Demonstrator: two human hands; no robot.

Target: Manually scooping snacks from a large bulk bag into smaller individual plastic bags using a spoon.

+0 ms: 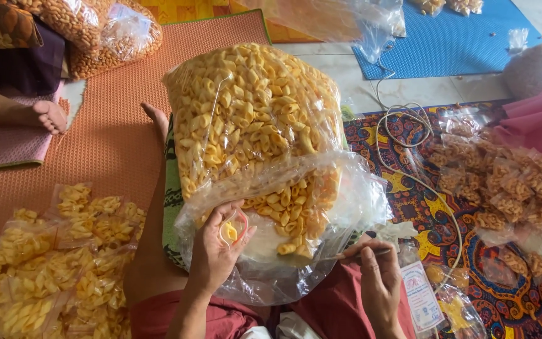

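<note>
A big clear plastic sack (252, 113) full of yellow curled snack pieces lies across my lap, its mouth open toward me. My left hand (216, 251) is at the sack's mouth, closed around a small clear cup (233, 230) with a few yellow pieces in it. My right hand (377, 276) pinches the rim of a small empty clear bag (418, 295) that bears a label. Loose yellow pieces (293, 213) lie inside the sack's mouth between my two hands.
Several small filled packets of yellow snacks (51, 257) are heaped at the left. Packets of browner snacks (509, 188) lie on a patterned mat at the right, crossed by a white cord (409, 119). Another person's foot (48, 116) rests on an orange mat (120, 94).
</note>
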